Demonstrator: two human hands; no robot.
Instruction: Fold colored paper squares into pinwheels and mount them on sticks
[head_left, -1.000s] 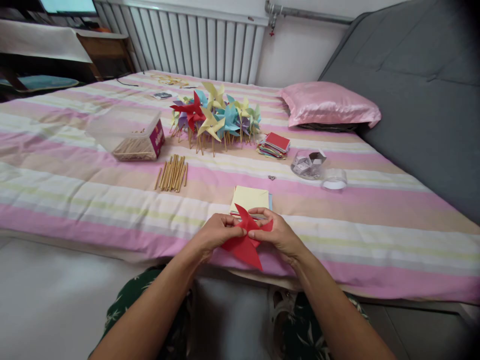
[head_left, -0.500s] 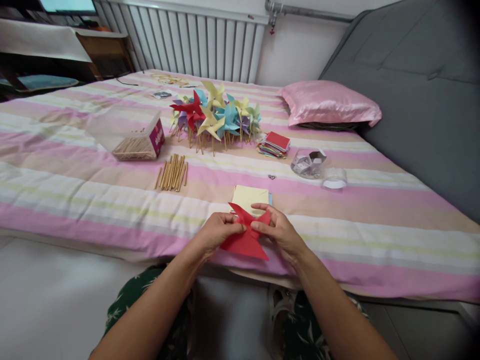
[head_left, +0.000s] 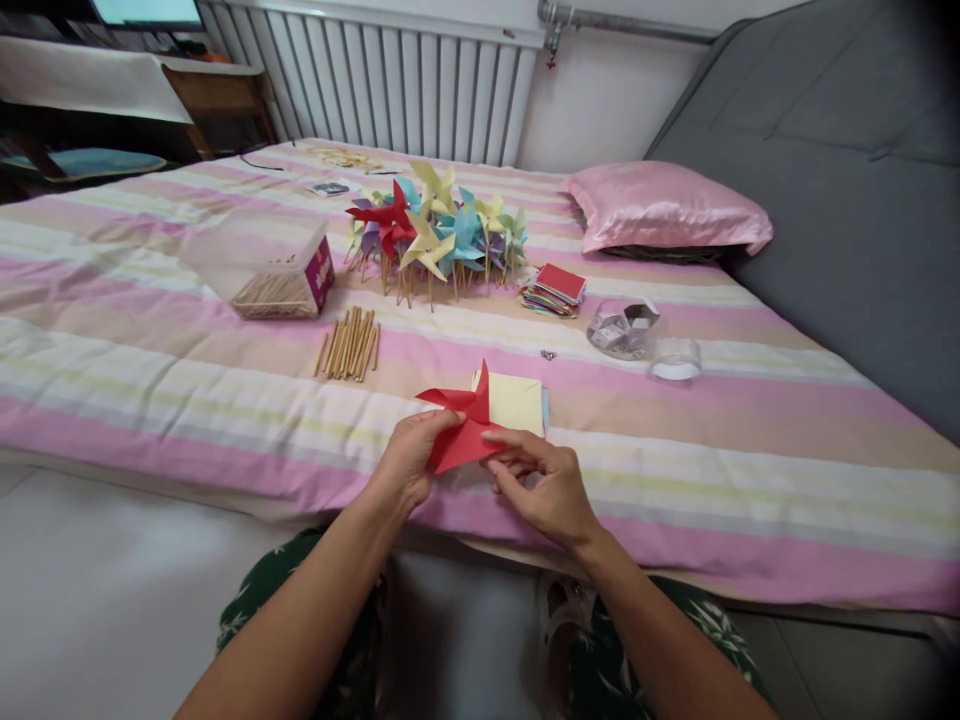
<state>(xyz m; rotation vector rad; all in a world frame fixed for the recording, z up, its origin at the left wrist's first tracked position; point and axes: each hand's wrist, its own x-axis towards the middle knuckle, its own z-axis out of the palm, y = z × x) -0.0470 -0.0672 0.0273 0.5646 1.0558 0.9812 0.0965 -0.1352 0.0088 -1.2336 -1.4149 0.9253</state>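
A partly folded red paper pinwheel (head_left: 466, 440) is held over the front of the bed, with two points standing up at its far side and a flat part toward me. My left hand (head_left: 411, 455) is closed on its left side, the thumb pressing the folds near the middle. At the lower right corner, the fingers of my right hand (head_left: 544, 485) are bent around the paper, index finger on top and thumb below. Just behind the pinwheel lies a stack of cream paper squares (head_left: 517, 402), partly covered by it.
Finished pinwheels (head_left: 439, 230) stand grouped at the middle. Left are rolled paper sticks (head_left: 349, 345) and a clear box of sticks (head_left: 274, 295). Right are coloured paper squares (head_left: 555, 287), small metal pieces (head_left: 548, 354), a clear round container (head_left: 621, 330), a tape roll (head_left: 675, 360) and a pink pillow (head_left: 667, 205).
The red pinwheel has turned and shifted left. My left thumb now presses its middle, while my right hand has moved from the upper right point down to the lower right corner.
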